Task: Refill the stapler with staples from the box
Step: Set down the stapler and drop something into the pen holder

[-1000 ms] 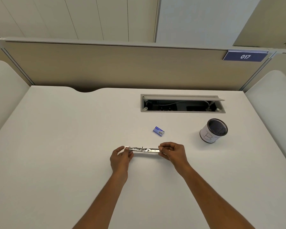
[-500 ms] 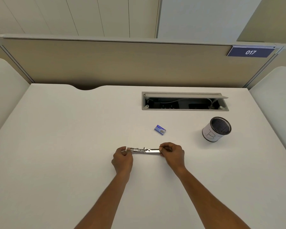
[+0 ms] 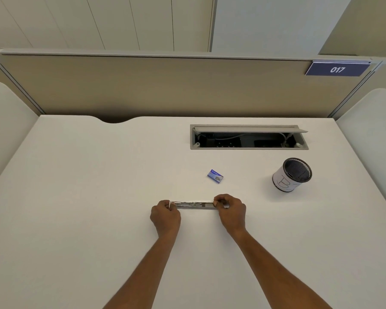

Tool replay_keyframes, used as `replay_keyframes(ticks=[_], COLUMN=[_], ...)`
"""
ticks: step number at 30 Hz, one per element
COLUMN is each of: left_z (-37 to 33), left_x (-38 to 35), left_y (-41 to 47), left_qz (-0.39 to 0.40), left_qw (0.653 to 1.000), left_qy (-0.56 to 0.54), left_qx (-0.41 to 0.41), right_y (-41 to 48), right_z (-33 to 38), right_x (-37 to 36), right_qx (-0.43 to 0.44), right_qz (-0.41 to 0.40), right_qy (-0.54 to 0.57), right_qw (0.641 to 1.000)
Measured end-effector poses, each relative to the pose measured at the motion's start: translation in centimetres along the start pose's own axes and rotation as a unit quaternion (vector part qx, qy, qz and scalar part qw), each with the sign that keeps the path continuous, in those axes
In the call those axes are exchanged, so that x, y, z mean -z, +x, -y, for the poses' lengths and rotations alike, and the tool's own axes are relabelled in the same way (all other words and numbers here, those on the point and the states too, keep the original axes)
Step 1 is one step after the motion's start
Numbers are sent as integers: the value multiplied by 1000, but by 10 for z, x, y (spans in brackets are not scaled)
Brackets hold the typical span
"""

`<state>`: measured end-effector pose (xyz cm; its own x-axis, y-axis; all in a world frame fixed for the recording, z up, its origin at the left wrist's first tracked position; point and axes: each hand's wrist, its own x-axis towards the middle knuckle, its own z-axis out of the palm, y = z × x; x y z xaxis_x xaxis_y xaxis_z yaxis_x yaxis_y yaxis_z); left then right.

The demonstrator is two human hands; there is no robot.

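Observation:
The stapler (image 3: 195, 205) lies unfolded flat on the white desk, a long silver metal strip with its staple channel facing up. My left hand (image 3: 165, 216) pinches its left end, fingers curled round the tip. My right hand (image 3: 231, 211) grips its right end, fingers curled over it and hiding that end. The small blue staple box (image 3: 215, 176) rests on the desk beyond the stapler, apart from both hands; I cannot tell whether it is open.
A black mesh pen cup (image 3: 292, 175) with a white label stands at the right. An open cable hatch (image 3: 249, 137) is set into the desk (image 3: 87, 197) at the back. A beige partition with a "017" sign (image 3: 338, 69) closes off the far edge.
Both hands stay on the stapler's ends. My left fingers have curled tighter over the left tip. The view has shifted slightly.

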<state>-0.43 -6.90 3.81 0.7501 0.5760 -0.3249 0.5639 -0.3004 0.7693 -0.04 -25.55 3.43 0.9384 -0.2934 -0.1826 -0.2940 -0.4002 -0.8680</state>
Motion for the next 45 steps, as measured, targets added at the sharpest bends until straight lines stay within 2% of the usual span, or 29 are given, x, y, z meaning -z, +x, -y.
replay_keyframes(ticks=[8, 14, 18, 21, 23, 27, 31, 34, 40, 45], left_z=[-5, -6, -6, -8, -13, -24, -42, -57, -66, -59], left_x=[-3, -4, -2, 1, 2, -7, -30, -57, -114, -143], left_y=[1, 2, 3, 0, -8, -24, -36, -50, -73, -76], left_qz=[2, -9, -5, -21, -39, -46, -38, 12, 138, 188], left_qw=[1000, 999, 999, 1000, 998, 983, 943, 910, 876, 839], left_qy=[29, 37, 32, 13, 0, 2, 25, 51, 121, 226], left_qx=[10, 8, 9, -7, -43, -177, -329, -412, -446, -458], right_y=[4, 11, 18, 26, 33, 50, 65, 73, 88, 99], right_z=[1, 0, -2, 4, 11, 31, 52, 63, 70, 64], right_x=[3, 13, 24, 38, 50, 81, 118, 146, 194, 219], right_qx=[-13, -62, -109, -114, -107, -84, -41, -18, 71, 95], right_qz=[10, 25, 16, 13, 13, 2, -15, -59, -118, -139], right_qy=[-1, 73, 154, 214, 253, 303, 312, 293, 208, 138], right_qw=[1000, 995, 982, 970, 962, 949, 949, 954, 968, 976])
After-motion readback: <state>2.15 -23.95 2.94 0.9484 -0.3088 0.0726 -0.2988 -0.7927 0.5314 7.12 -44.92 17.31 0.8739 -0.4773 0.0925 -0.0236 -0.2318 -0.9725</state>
